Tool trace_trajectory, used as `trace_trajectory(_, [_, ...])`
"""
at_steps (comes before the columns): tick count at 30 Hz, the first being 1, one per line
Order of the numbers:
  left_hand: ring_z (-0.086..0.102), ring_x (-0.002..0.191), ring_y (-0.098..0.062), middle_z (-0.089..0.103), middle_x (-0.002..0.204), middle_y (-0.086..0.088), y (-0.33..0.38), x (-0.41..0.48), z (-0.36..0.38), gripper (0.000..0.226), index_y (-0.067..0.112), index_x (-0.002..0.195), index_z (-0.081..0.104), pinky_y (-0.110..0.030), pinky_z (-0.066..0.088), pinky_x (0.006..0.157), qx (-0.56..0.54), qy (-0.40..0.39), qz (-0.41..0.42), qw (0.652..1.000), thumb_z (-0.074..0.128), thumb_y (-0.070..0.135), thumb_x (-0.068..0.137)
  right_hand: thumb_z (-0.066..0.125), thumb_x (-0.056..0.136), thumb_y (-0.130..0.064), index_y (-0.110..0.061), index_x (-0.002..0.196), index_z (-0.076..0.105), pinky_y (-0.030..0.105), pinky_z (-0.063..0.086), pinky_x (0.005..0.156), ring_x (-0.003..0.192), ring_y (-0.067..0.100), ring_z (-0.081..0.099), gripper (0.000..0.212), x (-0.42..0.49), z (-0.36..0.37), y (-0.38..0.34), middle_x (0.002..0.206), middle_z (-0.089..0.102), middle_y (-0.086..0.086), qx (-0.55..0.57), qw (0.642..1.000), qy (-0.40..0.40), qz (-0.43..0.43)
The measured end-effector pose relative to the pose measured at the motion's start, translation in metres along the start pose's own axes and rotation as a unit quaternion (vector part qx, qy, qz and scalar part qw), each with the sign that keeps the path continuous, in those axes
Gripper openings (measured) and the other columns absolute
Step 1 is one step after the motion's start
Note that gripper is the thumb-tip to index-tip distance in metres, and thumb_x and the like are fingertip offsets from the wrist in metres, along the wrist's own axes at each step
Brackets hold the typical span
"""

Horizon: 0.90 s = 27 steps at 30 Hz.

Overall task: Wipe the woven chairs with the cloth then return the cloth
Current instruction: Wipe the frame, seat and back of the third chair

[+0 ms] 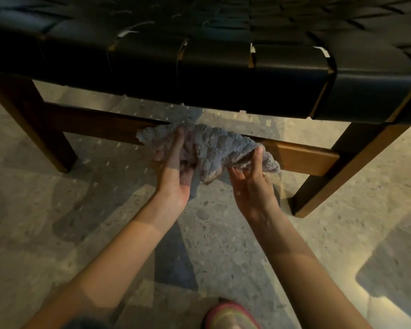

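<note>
A chair with a black woven seat fills the top of the head view, on wooden legs joined by a low wooden crossbar. A grey terry cloth is bunched in front of the crossbar, below the seat's front edge. My left hand grips the cloth's left part, thumb over the top and fingers curled beneath. My right hand pinches the cloth's right end between thumb and fingers, palm turned up.
The chair's left leg and right leg stand on a speckled terrazzo floor. A shoe tip shows at the bottom edge. Dark shadows cross the floor.
</note>
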<state>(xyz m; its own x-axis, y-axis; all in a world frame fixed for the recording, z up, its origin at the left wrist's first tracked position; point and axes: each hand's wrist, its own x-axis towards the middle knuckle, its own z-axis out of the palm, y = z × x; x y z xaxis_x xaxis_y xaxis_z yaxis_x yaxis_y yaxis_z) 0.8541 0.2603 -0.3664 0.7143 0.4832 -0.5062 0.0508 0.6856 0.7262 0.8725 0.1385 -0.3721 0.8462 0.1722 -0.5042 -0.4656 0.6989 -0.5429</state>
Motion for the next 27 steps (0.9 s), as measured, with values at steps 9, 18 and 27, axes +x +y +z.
trace_trajectory(9, [0.056, 0.119, -0.016, 0.055, 0.134, -0.003, -0.044, -0.012, 0.033, 0.076, 0.015, 0.138, 0.043, -0.037, 0.044, 0.102, 0.025, -0.067, -0.031, 0.997, 0.079, 0.023, 0.072, 0.056, 0.092, -0.035, -0.009, 0.108, 0.058, 0.023, 0.055, 0.079, 0.104, 0.016, 0.066, 0.03, -0.004, -0.038, -0.037, 0.114, 0.068, 0.009, -0.016, 0.985, 0.138, -0.101])
trace_trajectory(18, [0.056, 0.119, -0.02, 0.059, 0.131, -0.007, -0.07, -0.025, 0.053, 0.066, 0.013, 0.136, 0.047, -0.036, 0.045, 0.101, 0.021, -0.118, -0.088, 0.989, 0.072, 0.021, 0.076, 0.055, 0.094, -0.029, -0.011, 0.1, 0.062, 0.028, 0.054, 0.088, 0.092, 0.011, 0.07, 0.021, -0.005, -0.048, -0.051, 0.105, 0.071, 0.007, -0.073, 0.965, 0.187, -0.167])
trace_trajectory(27, [0.058, 0.101, -0.014, 0.061, 0.118, -0.006, -0.02, -0.001, 0.01, 0.038, 0.011, 0.123, 0.054, -0.031, 0.045, 0.094, -0.012, -0.019, -0.08, 0.997, 0.062, 0.015, 0.086, 0.056, 0.093, -0.031, -0.005, 0.092, 0.058, 0.034, 0.054, 0.091, 0.091, 0.012, 0.068, 0.026, -0.001, -0.004, 0.008, 0.092, 0.069, 0.01, -0.137, 0.969, 0.155, -0.132])
